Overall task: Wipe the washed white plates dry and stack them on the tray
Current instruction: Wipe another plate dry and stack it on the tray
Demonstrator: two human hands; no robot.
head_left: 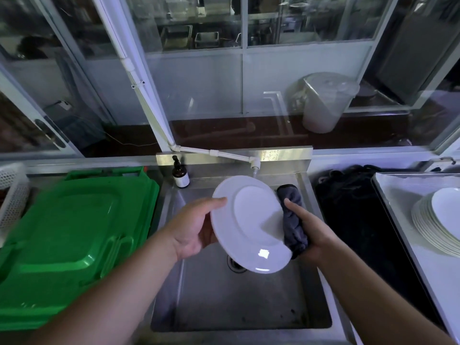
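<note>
Head view puts me over a steel sink (249, 302) in the lower middle of the frame, mid-way through drying one white plate (251, 222). My left hand (191, 227) grips the plate by its left rim, thumb on the face and fingers curled behind, holding it tilted above the basin. My right hand (311, 232) is closed round a bunched dark grey cloth (293, 220) that is pressed to the plate's right edge.

Judging progress: a stack of white plates (438, 220) already sits on the metal tray (398, 195) at the right edge of the frame, so a good share looks done; I cannot count them exactly. The plate in hand is not yet on the stack, and I see no other washed plates waiting.

As for containers, the sink basin holds nothing I can see, only its drain (235, 263) showing under the plate. Stacked green crates or lids (74, 232) fill the left of the frame, their contents not visible. A white perforated basket (12, 192) at far left shows something I cannot identify. A brown pump bottle (180, 174) stands at the sink's back left corner.
</note>
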